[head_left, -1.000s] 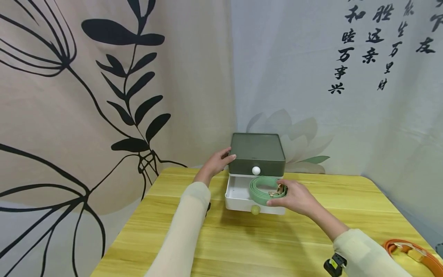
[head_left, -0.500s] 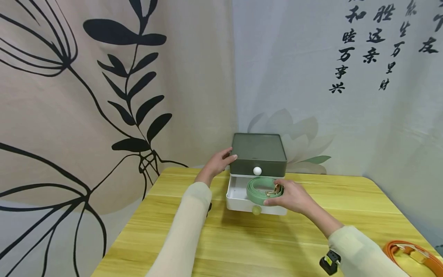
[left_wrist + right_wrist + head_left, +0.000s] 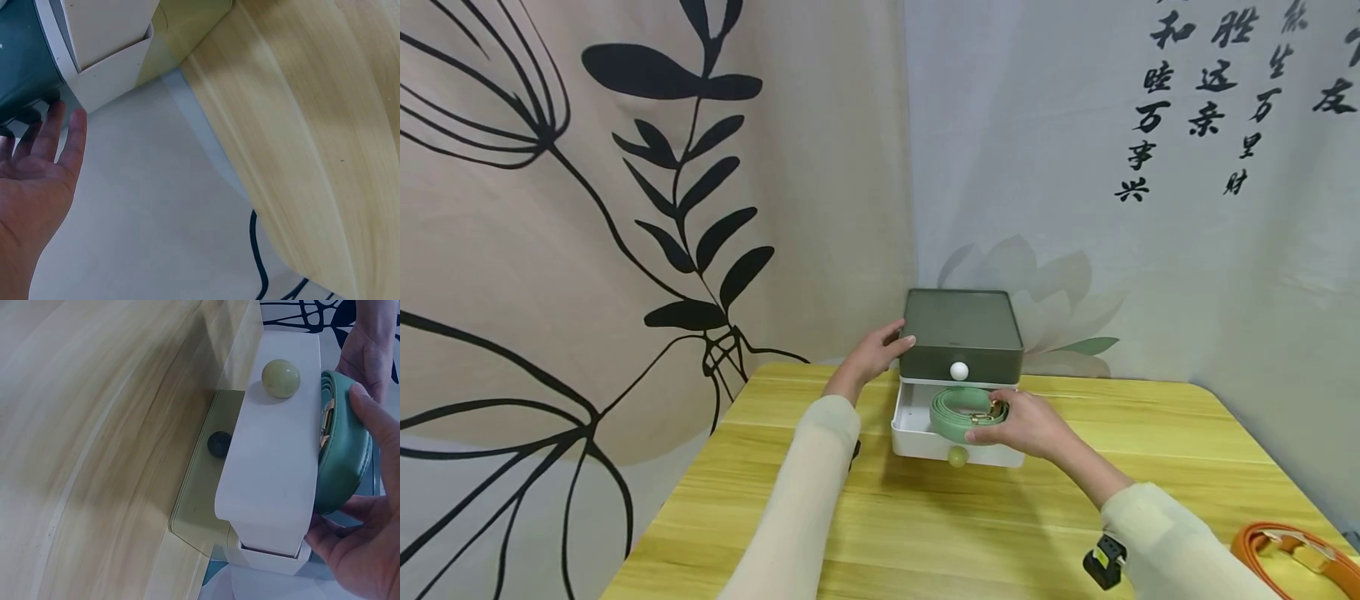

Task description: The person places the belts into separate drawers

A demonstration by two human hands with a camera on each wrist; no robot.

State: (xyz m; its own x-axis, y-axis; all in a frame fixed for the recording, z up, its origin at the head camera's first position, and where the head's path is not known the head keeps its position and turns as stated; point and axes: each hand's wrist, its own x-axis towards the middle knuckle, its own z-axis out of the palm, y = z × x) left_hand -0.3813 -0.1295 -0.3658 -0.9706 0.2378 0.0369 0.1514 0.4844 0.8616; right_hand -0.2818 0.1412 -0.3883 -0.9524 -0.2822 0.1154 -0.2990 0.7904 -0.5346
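Observation:
A small drawer cabinet (image 3: pixel 958 319) with a dark green top section and a white knob stands at the table's back. Its white drawer (image 3: pixel 912 440), with a yellow-green knob (image 3: pixel 280 379), is pulled out below. My right hand (image 3: pixel 1032 423) holds a coiled green belt (image 3: pixel 951 423) with a gold buckle, thumb on the near side and fingers behind. The belt is over the drawer's opening and overlaps its front wall in the head view. My left hand (image 3: pixel 874 353) rests against the green section's left side, fingers extended in the left wrist view (image 3: pixel 37 181).
An orange belt (image 3: pixel 1296 550) with a gold buckle lies coiled at the table's right front. Under the white drawer, the right wrist view shows a yellowish lower drawer (image 3: pixel 203 487) with a dark knob (image 3: pixel 219 444). A printed curtain (image 3: pixel 835 208) hangs behind the wooden table (image 3: pixel 970 533).
My right hand has shifted the green belt a little to the left over the white drawer. My left hand has stayed against the cabinet's side.

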